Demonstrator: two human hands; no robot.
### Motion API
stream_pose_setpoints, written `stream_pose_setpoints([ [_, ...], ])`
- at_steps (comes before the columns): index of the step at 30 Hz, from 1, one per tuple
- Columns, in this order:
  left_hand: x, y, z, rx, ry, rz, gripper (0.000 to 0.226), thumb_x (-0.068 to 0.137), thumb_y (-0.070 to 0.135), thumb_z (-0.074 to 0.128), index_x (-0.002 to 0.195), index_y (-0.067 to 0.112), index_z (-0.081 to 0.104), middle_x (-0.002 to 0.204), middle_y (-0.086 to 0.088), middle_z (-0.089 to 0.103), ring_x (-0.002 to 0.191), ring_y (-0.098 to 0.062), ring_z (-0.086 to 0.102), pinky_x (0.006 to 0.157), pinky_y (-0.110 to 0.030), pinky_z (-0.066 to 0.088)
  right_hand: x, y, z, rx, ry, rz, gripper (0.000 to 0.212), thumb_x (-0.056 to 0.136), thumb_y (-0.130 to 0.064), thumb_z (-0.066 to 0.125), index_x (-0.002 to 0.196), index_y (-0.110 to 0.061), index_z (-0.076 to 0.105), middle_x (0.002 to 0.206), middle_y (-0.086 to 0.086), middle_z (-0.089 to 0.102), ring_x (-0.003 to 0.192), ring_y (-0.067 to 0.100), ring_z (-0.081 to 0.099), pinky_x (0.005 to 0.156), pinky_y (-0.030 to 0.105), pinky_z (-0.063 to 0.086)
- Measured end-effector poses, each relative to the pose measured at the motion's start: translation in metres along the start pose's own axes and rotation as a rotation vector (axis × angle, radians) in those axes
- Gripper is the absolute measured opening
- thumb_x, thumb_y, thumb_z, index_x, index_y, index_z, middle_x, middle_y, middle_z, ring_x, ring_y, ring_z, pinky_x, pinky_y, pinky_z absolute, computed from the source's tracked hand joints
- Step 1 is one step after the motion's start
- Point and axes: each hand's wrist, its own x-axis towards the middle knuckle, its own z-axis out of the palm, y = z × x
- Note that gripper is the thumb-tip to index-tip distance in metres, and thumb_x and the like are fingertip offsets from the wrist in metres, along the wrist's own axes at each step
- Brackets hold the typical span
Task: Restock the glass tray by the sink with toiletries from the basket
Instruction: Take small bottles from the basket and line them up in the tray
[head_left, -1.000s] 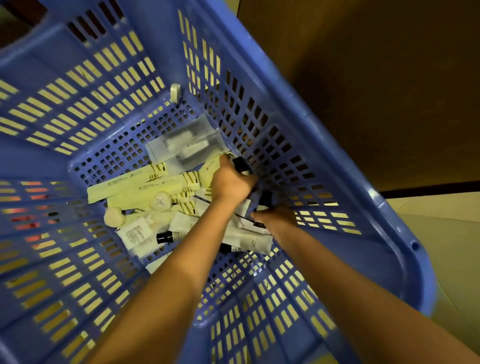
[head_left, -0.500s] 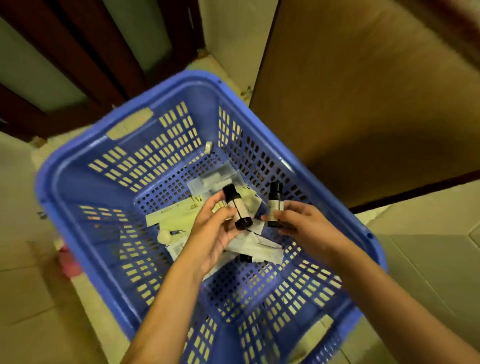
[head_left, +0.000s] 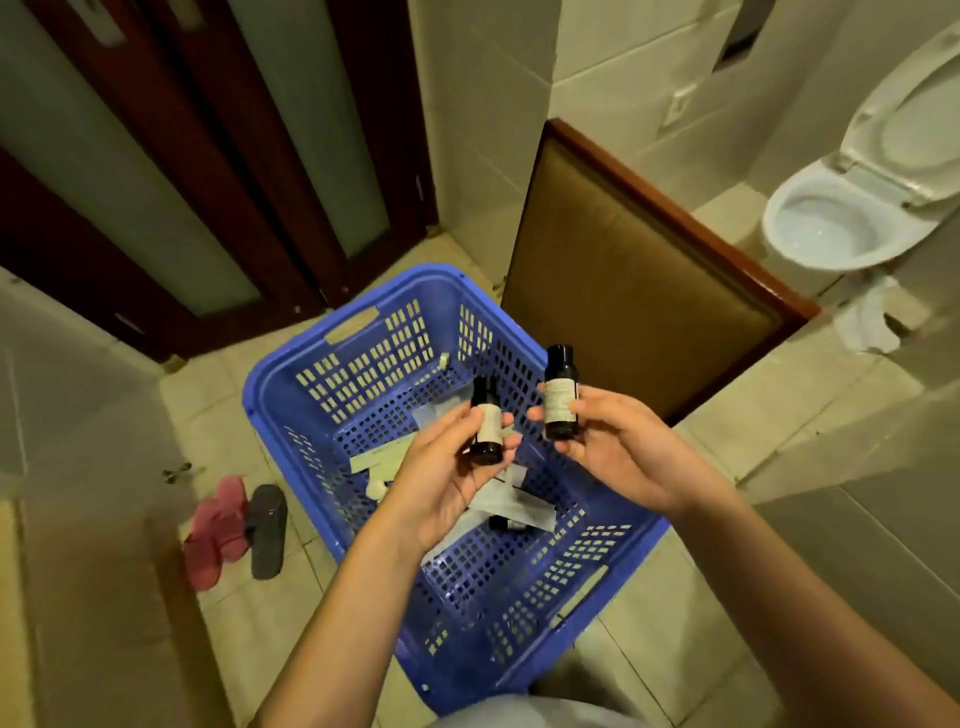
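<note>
Beige floor tiles carry a blue basket (sachets and tubes lie inside). Above it the left hand grips one dark bottle, and the right hand pinches another bottle upright.

From my feed, the beige tiled floor fills the lower half of the view. A blue slotted basket sits directly on it near the centre, one corner pointing to 12 o'clock. At about 8 o'clock from the basket lie a pair of pink slippers, with a dark grey slipper just beside them. Up at 2 o'clock a white toilet stands on the tiles, lid raised, with a crumpled white cloth at its base.
</note>
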Motion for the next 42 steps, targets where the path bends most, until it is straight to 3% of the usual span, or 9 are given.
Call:
stream_pose_setpoints([
  [6,-0.022,0.003,0.019,-0.016,-0.084,0.02,0.029,0.093,0.006,0.047,0.122,0.0,0.048,0.105,-0.019,0.068,0.082,-0.022,0.071,0.072,-0.03,0.058,-0.029,-0.008,0.009,0.024,-0.011,0.01,0.034,0.075,-0.012,0.06,0.107,-0.001,0.06,0.085,0.011,0.07,0.069,0.014,0.066,0.058,0.02,0.053],
  [8,-0.025,0.003,0.024,-0.036,-0.116,0.021,0.037,0.093,0.006,0.047,0.13,0.0,0.041,0.104,-0.019,0.07,0.085,-0.024,0.071,0.074,-0.031,0.059,-0.035,-0.01,0.008,0.033,-0.027,-0.017,0.055,0.061,-0.02,0.081,0.108,0.0,0.062,0.086,0.012,0.07,0.07,0.015,0.067,0.059,0.021,0.054],
  [11,-0.031,0.0,0.034,0.018,-0.175,0.029,0.029,0.092,0.007,0.047,0.12,0.0,0.049,0.101,-0.012,0.072,0.081,-0.017,0.069,0.068,-0.025,0.058,-0.05,-0.014,0.006,-0.001,-0.033,-0.074,0.08,0.037,-0.026,0.095,0.106,-0.001,0.064,0.086,0.011,0.071,0.069,0.015,0.068,0.06,0.02,0.055],
  [19,-0.024,-0.025,0.069,0.146,-0.323,-0.04,0.021,0.093,0.007,0.044,0.108,-0.002,0.056,0.091,-0.014,0.064,0.076,-0.015,0.066,0.071,-0.024,0.057,-0.096,-0.021,-0.016,0.004,0.071,-0.178,0.076,0.034,-0.022,0.096,0.101,-0.003,0.065,0.095,0.017,0.071,0.083,0.024,0.072,0.072,0.028,0.059],
  [23,-0.017,-0.04,0.09,0.203,-0.38,-0.11,0.018,0.094,0.005,0.044,0.102,-0.001,0.059,0.085,-0.016,0.065,0.077,-0.019,0.065,0.07,-0.026,0.057,-0.122,-0.024,-0.031,0.112,0.201,-0.268,0.074,0.043,-0.012,0.091,0.109,-0.003,0.059,0.093,0.021,0.071,0.081,0.032,0.071,0.069,0.034,0.06],
  [27,-0.01,-0.061,0.113,0.293,-0.452,-0.198,0.018,0.092,0.003,0.046,0.1,0.001,0.062,0.089,-0.016,0.066,0.084,-0.021,0.064,0.069,-0.026,0.059,-0.157,-0.023,-0.046,0.171,0.358,-0.332,0.04,0.082,0.006,0.054,0.12,-0.006,0.049,0.09,0.019,0.071,0.075,0.029,0.072,0.068,0.033,0.06],
  [30,-0.01,-0.082,0.136,0.371,-0.537,-0.239,0.023,0.09,0.002,0.048,0.11,0.002,0.06,0.097,-0.014,0.066,0.087,-0.019,0.064,0.071,-0.025,0.058,-0.187,-0.019,-0.055,0.208,0.44,-0.399,0.037,0.09,0.011,0.04,0.119,-0.009,0.049,0.09,0.019,0.07,0.072,0.028,0.071,0.066,0.031,0.059],
  [39,-0.075,-0.14,0.209,0.437,-0.789,-0.351,0.02,0.09,-0.003,0.047,0.103,0.004,0.061,0.082,-0.008,0.072,0.072,-0.014,0.07,0.068,-0.024,0.059,-0.303,-0.004,-0.057,0.198,0.683,-0.652,0.044,0.074,0.013,0.057,0.108,-0.015,0.055,0.084,0.009,0.072,0.074,0.025,0.071,0.068,0.028,0.059],
  [42,-0.107,-0.163,0.226,0.454,-0.86,-0.364,0.018,0.09,-0.003,0.046,0.096,0.006,0.06,0.074,-0.005,0.072,0.067,-0.011,0.069,0.066,-0.022,0.057,-0.351,0.012,-0.053,0.217,0.776,-0.739,0.047,0.076,0.017,0.055,0.109,-0.016,0.055,0.102,0.016,0.064,0.077,0.027,0.07,0.068,0.029,0.059],
])
